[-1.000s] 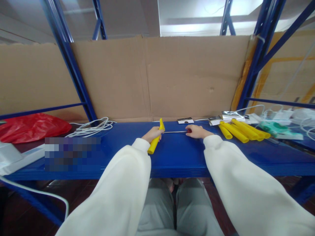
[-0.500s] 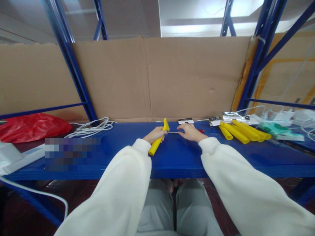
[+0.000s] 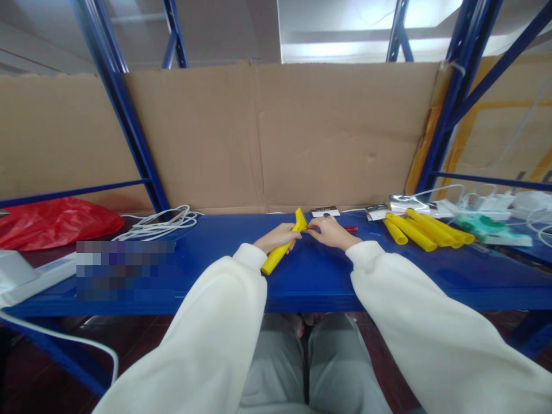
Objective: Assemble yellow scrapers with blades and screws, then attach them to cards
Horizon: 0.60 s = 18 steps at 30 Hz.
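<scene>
My left hand (image 3: 280,237) is closed around a yellow tool (image 3: 276,260) with a round handle and an angled, flattened head. The tool slants, its handle end toward me and its head pointing up and away. Close against the head, my right hand (image 3: 328,231) has its fingertips pinched together; what sits between them is too small to make out. From behind the right hand sticks out a red handle (image 3: 351,229), apparently of a screwdriver, its shaft hidden. A small packet with a white label (image 3: 324,211) lies just beyond the right hand.
Several yellow tubes (image 3: 414,232) lie on the blue table (image 3: 224,276) at right, near labelled packets (image 3: 376,213) and a green-and-white item (image 3: 491,229). Coiled white cable (image 3: 166,223), a red bag (image 3: 56,223) and a white power strip (image 3: 43,276) are at left. Cardboard (image 3: 259,138) stands behind.
The yellow tool and my left hand have shifted slightly right. My right fingers have moved left to the tool's head and closed together; the thin metal shaft between the hands is no longer visible.
</scene>
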{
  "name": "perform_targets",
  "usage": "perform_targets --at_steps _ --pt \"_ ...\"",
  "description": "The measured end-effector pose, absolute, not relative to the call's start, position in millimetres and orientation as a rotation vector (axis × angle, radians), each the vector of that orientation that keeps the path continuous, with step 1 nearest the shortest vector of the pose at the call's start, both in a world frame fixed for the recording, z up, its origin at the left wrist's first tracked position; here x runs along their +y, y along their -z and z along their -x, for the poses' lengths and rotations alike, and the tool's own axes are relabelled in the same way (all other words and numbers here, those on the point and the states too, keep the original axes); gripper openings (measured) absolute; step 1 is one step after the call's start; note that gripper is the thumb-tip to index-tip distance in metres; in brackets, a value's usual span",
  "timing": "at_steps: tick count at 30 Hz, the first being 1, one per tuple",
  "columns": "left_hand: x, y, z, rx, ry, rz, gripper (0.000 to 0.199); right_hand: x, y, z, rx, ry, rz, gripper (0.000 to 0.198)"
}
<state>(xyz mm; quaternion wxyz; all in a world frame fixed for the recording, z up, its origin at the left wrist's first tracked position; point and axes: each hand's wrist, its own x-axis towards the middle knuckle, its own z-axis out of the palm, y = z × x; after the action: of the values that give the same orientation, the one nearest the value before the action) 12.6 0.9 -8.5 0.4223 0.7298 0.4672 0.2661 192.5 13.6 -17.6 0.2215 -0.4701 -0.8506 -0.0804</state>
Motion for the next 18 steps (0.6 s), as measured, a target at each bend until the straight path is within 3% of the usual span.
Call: perform_targets --at_steps 18 --pt "-3.2 6.4 -14.1 1.146 -0.649 -1.842 0.008 12.4 16.9 -190.9 -2.349 0.265 1.310 0.016"
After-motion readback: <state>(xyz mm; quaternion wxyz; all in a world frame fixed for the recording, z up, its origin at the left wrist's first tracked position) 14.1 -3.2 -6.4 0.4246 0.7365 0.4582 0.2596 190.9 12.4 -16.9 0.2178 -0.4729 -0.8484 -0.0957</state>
